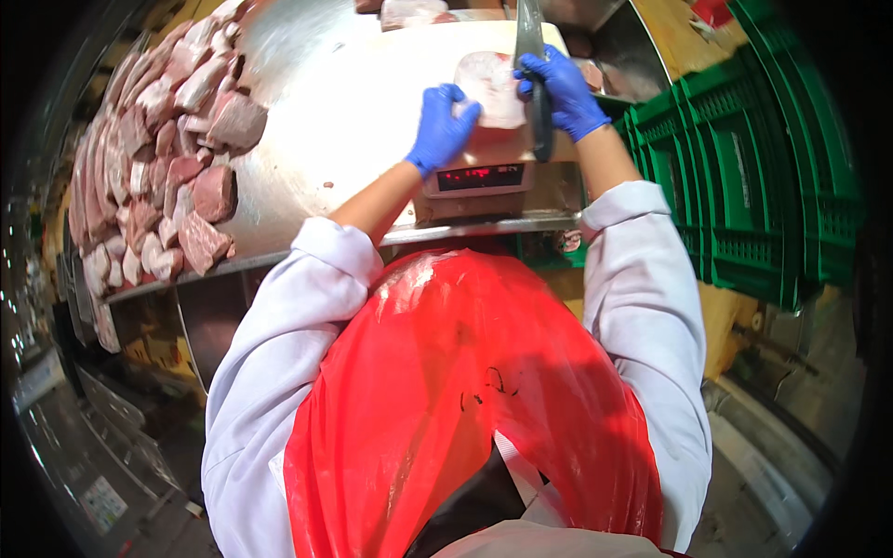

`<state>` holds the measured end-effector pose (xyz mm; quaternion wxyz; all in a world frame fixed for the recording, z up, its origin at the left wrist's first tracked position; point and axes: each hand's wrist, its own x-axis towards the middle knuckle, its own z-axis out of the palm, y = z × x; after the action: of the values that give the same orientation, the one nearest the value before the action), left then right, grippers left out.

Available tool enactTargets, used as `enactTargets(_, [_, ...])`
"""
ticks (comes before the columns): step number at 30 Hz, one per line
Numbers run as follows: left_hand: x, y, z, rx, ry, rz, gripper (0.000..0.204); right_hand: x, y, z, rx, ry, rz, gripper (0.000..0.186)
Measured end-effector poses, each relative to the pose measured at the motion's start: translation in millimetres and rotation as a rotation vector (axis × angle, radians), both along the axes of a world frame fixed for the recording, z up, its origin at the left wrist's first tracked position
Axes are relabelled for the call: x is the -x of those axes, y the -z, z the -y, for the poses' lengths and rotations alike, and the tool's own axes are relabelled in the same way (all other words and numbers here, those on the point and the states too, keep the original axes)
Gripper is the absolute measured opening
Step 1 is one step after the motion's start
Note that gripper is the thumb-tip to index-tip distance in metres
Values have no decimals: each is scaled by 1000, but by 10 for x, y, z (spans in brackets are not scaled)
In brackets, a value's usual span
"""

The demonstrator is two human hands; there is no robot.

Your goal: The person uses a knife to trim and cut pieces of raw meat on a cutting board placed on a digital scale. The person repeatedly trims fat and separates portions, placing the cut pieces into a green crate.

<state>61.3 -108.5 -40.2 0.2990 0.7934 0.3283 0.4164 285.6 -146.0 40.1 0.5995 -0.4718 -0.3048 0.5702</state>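
Note:
My left hand (445, 130) is in a blue glove, its fingers loosely bent with the thumb apart, beside the left edge of a pale slab of meat (484, 88) on a white scale. My right hand (566, 93), also gloved, is closed on a knife with a black handle (541, 126), its blade (528, 28) pointing away from me at the meat's right side. The scale's red display (479, 177) faces me just below.
A large heap of cut meat (153, 158) lies at left on the steel table (279, 84). More pieces (409, 11) sit at the back. Stacked green crates (726, 186) stand at right. The table's front lip (484, 223) runs before my red apron.

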Motion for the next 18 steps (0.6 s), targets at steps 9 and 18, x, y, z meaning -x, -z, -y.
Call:
enactTargets(9, [916,-182,230,551,61,313,23,349,-411,-167,19,25,670,39])
enactTargets(18, [1212,-459,-148,484,-124,466,19,1369,-160,854,-20,-57,1780,77])
